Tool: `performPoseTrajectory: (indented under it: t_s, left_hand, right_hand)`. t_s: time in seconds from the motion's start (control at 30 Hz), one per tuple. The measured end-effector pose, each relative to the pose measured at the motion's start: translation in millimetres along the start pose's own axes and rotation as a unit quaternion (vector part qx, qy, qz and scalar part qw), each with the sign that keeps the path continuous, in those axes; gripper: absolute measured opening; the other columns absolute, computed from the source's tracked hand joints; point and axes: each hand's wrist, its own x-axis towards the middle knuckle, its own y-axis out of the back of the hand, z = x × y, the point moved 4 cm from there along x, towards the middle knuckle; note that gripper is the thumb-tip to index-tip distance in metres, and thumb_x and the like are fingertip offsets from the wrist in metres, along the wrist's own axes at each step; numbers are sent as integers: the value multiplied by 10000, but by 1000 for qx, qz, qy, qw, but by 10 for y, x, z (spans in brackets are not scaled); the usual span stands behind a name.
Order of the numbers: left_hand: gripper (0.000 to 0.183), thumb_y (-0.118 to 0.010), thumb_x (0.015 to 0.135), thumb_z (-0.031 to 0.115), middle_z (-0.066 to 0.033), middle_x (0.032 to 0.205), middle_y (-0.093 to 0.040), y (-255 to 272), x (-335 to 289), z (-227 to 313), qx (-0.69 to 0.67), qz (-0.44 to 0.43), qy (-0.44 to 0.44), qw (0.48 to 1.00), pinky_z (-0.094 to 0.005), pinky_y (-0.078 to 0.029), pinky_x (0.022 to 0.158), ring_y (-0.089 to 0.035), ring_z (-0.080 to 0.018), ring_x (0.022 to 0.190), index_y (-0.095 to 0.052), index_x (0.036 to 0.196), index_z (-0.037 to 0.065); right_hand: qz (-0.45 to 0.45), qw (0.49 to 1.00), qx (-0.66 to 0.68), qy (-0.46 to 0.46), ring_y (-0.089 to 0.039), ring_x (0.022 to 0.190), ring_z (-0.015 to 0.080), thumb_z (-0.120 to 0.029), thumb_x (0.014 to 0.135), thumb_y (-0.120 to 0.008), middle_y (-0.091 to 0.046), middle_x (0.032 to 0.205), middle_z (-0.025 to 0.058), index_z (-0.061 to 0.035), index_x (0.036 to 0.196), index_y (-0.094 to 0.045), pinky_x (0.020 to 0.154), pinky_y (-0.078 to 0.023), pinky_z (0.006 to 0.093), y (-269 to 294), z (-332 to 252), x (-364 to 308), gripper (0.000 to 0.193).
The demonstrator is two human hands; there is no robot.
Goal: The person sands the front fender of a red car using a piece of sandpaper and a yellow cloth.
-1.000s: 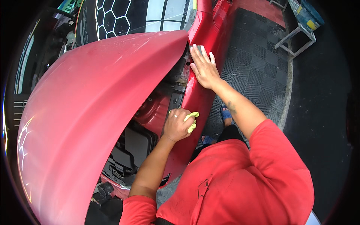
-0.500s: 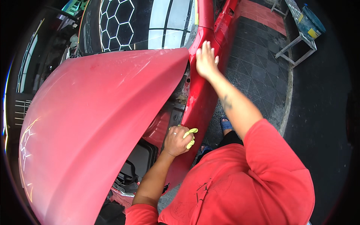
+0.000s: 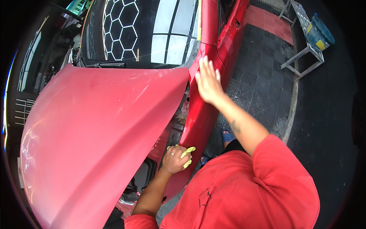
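Note:
My right hand (image 3: pixel 208 81) lies flat, fingers stretched out and a little apart, on or just over the glossy red fender (image 3: pixel 198 110) near the base of the windshield. Whether the palm presses on the paint, I cannot tell. Bunched in my closed left hand (image 3: pixel 174 159) is a yellow-green cloth (image 3: pixel 187 155), parts of it poking out between the fingers. That hand rests at the fender's inner edge, beside the engine bay gap. Left of both hands the dull red hood (image 3: pixel 99 129) stands slightly raised, a dark gap showing beneath its edge.
The dark windshield (image 3: pixel 146 34) reflects hexagonal lights. Below the hood edge shows part of a headlamp opening (image 3: pixel 145 173). Dark grid tiles (image 3: pixel 253 72) cover the floor to the right, with a metal bench (image 3: pixel 305 57) carrying a blue bucket (image 3: pixel 319 34).
The whole view has shifted, and the car sits lower in the picture, with a wiper now showing. Both hands keep about the same places on the fender; the right fingers look straighter.

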Motion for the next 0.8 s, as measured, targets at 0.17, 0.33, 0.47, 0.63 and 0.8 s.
performPoseTrajectory:
  t_s: [0.17,0.33,0.47,0.63,0.8]
  left_hand:
    - [254,-863,792,270,-73,1122,-692,0,52,25,10,-3,-3,1000,-481,-523,924,-671,-299,1090,-755,1004,183]
    - [261,-860,779,280,-78,1153,-687,6,67,12,23,4,2,1000,-484,-527,915,-672,-307,1093,-762,1000,181]
    - [279,-864,767,277,-72,1143,-680,3,56,10,20,-7,8,1000,-483,-518,928,-669,-305,1109,-760,1008,182]
    - [237,-843,841,289,-69,1161,-692,4,96,18,27,-12,1,1000,-473,-516,960,-658,-286,1151,-759,1038,187]
    - [290,-860,786,283,-78,1160,-687,-4,33,21,27,-15,7,1000,-485,-512,946,-663,-301,1127,-753,1035,179]
  right_hand:
    - [40,997,-1,-73,-196,1683,444,-410,1178,-398,-208,1832,197,-55,1742,-275,1327,-162,672,277,319,518,677]
    - [149,979,131,-51,-508,1528,360,-309,1165,-430,-592,1611,188,-58,1624,-518,1273,-316,550,370,623,372,531]
    - [75,994,55,-64,-246,1681,371,-336,1170,-435,-283,1812,167,-92,1733,-317,1281,-224,687,-262,195,-217,625]
    - [107,986,47,-119,-188,1695,401,-428,1184,-348,-231,1839,141,-95,1752,-270,1295,-160,728,-37,485,355,662]
    - [12,987,81,-135,-175,1693,430,-466,1182,-325,-179,1844,178,-101,1765,-215,1302,-144,725,-61,253,213,696]
